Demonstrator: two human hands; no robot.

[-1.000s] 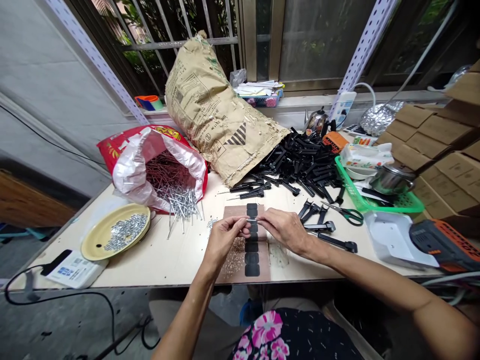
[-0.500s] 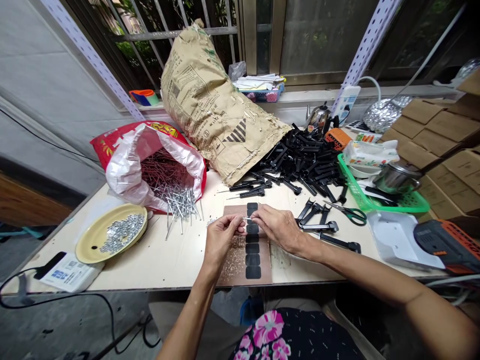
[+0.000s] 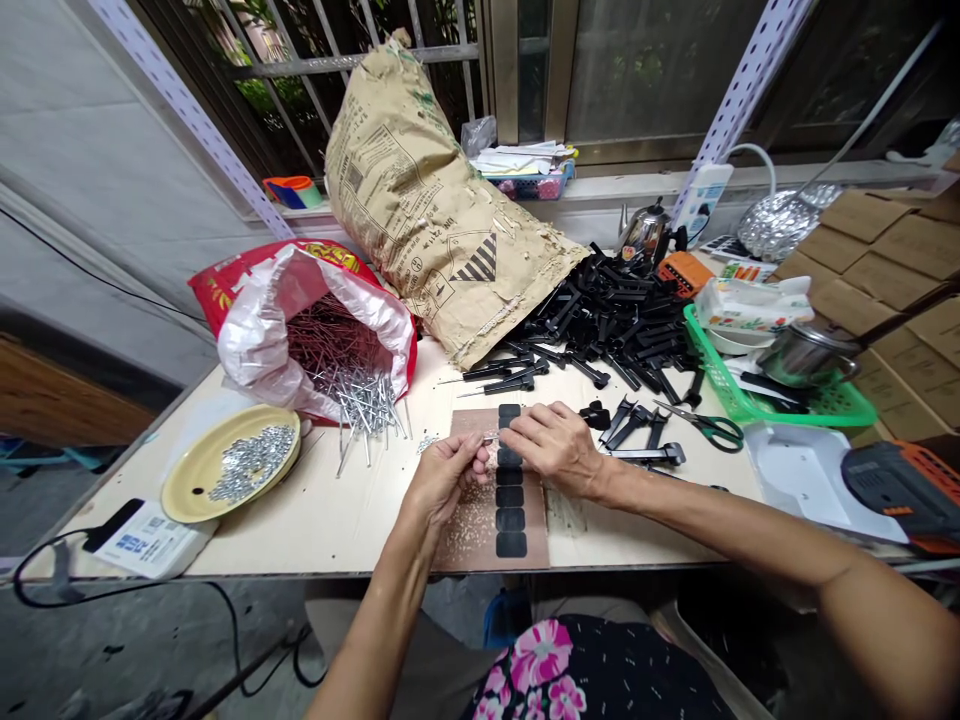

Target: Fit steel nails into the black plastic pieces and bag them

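Observation:
Over the brown board (image 3: pixel 461 545), my left hand (image 3: pixel 446 475) pinches a small silvery piece (image 3: pixel 490 437) between thumb and fingertips. My right hand (image 3: pixel 551 450) meets it from the right, its fingers curled closed with the back of the hand upward. Past its knuckles sticks out the end of a black plastic part (image 3: pixel 595 415), in line with the silvery tip; the fingers hide the rest. Black rounded pads (image 3: pixel 511 520) run in a column down the board, beside pale crumbs.
A yellow plate (image 3: pixel 176 485) of small metal pieces (image 3: pixel 255 463) is at left. Behind stand a red-and-white bag (image 3: pixel 255 345) of metal rods (image 3: pixel 367 405) and a brown paper sack (image 3: pixel 442 230), with black parts (image 3: pixel 615 310) heaped at its mouth. Scissors (image 3: pixel 712 430) and a green basket (image 3: pixel 847 408) lie right.
My right hand has turned and risen slightly, with its fingers more bunched. The black part's end now shows beyond its knuckles. My left hand keeps its pinch; the view has shifted slightly.

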